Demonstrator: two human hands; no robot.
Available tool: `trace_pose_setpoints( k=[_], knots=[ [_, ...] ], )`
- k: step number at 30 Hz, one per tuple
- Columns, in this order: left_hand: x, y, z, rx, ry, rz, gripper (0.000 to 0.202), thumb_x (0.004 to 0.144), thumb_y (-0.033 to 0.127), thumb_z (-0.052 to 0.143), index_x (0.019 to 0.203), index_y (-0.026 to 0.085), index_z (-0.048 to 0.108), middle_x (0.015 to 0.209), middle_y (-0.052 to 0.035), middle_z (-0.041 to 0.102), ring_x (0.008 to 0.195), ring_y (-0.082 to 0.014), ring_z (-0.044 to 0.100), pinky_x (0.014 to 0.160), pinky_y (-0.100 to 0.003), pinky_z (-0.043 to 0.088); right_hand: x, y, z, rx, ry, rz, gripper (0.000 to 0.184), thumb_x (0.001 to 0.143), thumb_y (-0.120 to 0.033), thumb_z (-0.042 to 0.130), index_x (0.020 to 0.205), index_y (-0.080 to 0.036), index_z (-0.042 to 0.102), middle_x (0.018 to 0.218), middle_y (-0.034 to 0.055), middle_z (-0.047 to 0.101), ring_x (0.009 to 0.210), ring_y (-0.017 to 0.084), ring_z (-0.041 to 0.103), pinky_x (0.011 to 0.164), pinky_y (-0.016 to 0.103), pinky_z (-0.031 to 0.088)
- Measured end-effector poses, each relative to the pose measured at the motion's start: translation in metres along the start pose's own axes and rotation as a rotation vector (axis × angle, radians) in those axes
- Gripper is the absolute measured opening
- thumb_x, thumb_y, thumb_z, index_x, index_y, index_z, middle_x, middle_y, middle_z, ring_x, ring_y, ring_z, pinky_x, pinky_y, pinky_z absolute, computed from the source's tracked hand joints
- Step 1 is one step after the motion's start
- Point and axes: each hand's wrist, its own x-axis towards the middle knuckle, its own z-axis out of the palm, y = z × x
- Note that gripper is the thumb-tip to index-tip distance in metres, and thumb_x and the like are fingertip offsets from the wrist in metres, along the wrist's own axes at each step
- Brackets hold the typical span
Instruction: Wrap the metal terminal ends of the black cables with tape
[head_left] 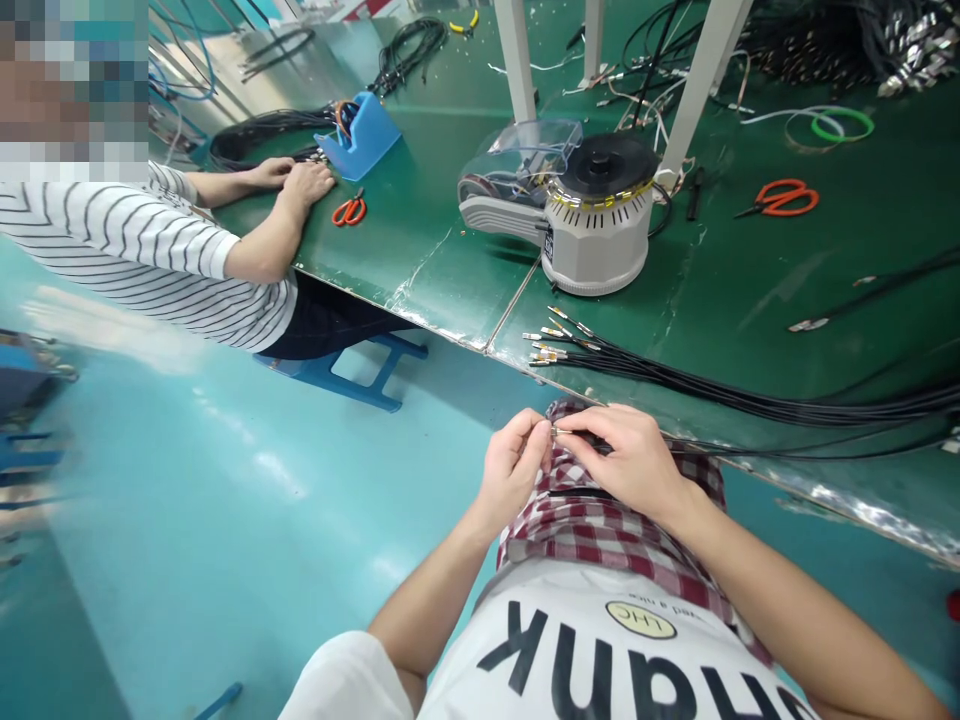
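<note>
My left hand (pixel 516 462) is closed in a pinch at the tip of a black cable, just over my lap. My right hand (pixel 628 455) grips the same black cable (pixel 750 450) close to its metal end, which shows between the two hands. From there the cable runs right along the table edge. What exactly the left fingertips press on is mostly hidden. Above the hands, a bundle of black cables (pixel 720 392) with bare metal connector tips (pixel 551 345) lies on the green table (pixel 442 265).
A round tape dispenser (pixel 596 225) stands mid-table. Orange-handled scissors (pixel 787 198) lie right of it, smaller scissors (pixel 349 208) to its left. A co-worker (pixel 150 240) in stripes sits at left by a blue tape holder (pixel 367 140). More cables (pixel 817 50) are piled at the back right.
</note>
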Motion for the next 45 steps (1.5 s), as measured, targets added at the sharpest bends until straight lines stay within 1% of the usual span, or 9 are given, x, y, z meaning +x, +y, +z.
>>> trace_pose_setpoints(
  k=[10,12,16,22,25,31,34,39,45],
  knots=[
    [0.002,0.003,0.002,-0.065,-0.006,-0.046,0.035,0.101,0.039,0.053,0.073,0.018,0.051,0.057,0.0033,0.051,0.052,-0.0101,0.046,0.055,-0.025,0.038,0.004,-0.002,-0.003,0.103,-0.039,0.058,0.006,0.094,-0.024,0.068,0.094,-0.026,0.073,0.094,-0.0052,0.078,0.081,0.013,0.072,0.078,0.029,0.05],
    [0.002,0.005,0.002,-0.098,-0.026,-0.066,0.035,0.1,0.04,0.053,0.073,0.018,0.051,0.056,0.0032,0.051,0.052,-0.0102,0.046,0.055,-0.025,0.038,0.004,-0.002,-0.006,0.108,-0.057,0.088,0.007,0.093,-0.026,0.068,0.098,-0.026,0.074,0.097,-0.0045,0.078,0.083,0.014,0.072,0.08,0.029,0.051],
    [0.005,0.008,0.001,-0.153,-0.049,-0.095,0.037,0.101,0.04,0.053,0.071,0.018,0.05,0.055,0.0035,0.051,0.051,-0.0099,0.046,0.055,-0.026,0.038,0.0,-0.001,-0.012,0.086,-0.059,0.174,0.023,0.091,-0.03,0.071,0.113,-0.026,0.071,0.107,-0.0007,0.077,0.093,0.018,0.072,0.086,0.031,0.053],
    [0.007,0.005,0.001,-0.171,-0.035,-0.109,0.037,0.101,0.04,0.052,0.071,0.018,0.05,0.056,0.003,0.05,0.052,-0.0103,0.046,0.055,-0.026,0.038,-0.003,-0.001,-0.013,0.079,-0.033,0.133,0.012,0.095,-0.026,0.065,0.104,-0.027,0.073,0.102,-0.0028,0.077,0.089,0.016,0.072,0.086,0.032,0.052],
    [0.007,0.002,0.001,-0.2,-0.036,-0.082,0.035,0.102,0.04,0.05,0.075,0.017,0.053,0.059,0.0024,0.051,0.054,-0.0106,0.048,0.058,-0.026,0.04,-0.004,0.0,-0.009,0.104,0.0,0.14,0.011,0.094,-0.024,0.065,0.102,-0.027,0.073,0.1,-0.0026,0.077,0.089,0.016,0.071,0.085,0.031,0.052],
    [0.005,0.0,0.008,-0.208,-0.057,-0.064,0.029,0.095,0.041,0.062,0.081,0.017,0.055,0.065,0.0022,0.055,0.057,-0.0102,0.052,0.058,-0.025,0.043,-0.007,0.0,-0.01,0.146,0.034,0.167,0.014,0.093,-0.022,0.066,0.105,-0.026,0.072,0.1,0.0006,0.076,0.089,0.018,0.071,0.082,0.032,0.056],
    [0.005,0.002,0.015,-0.261,-0.002,-0.062,0.027,0.092,0.041,0.066,0.085,0.017,0.056,0.067,0.0022,0.057,0.059,-0.01,0.054,0.059,-0.024,0.046,-0.006,-0.001,-0.013,0.135,0.02,0.19,0.013,0.094,-0.023,0.063,0.101,-0.026,0.074,0.097,0.0008,0.077,0.086,0.019,0.072,0.079,0.033,0.057],
    [0.009,0.008,0.027,-0.397,0.151,-0.063,0.023,0.085,0.035,0.075,0.093,0.016,0.063,0.082,-0.0018,0.066,0.061,-0.0101,0.061,0.063,-0.025,0.053,-0.008,-0.004,-0.01,0.156,0.117,0.243,0.01,0.093,-0.025,0.064,0.095,-0.024,0.074,0.089,0.0011,0.076,0.078,0.017,0.071,0.073,0.031,0.056],
    [0.015,0.009,0.032,-0.488,0.163,-0.106,0.021,0.082,0.031,0.079,0.084,0.016,0.065,0.075,-0.0008,0.067,0.056,-0.0087,0.059,0.058,-0.024,0.052,-0.009,-0.009,-0.006,0.259,0.169,0.288,0.008,0.093,-0.022,0.064,0.086,-0.022,0.069,0.074,-0.002,0.07,0.061,0.012,0.063,0.061,0.026,0.052]
  ],
)
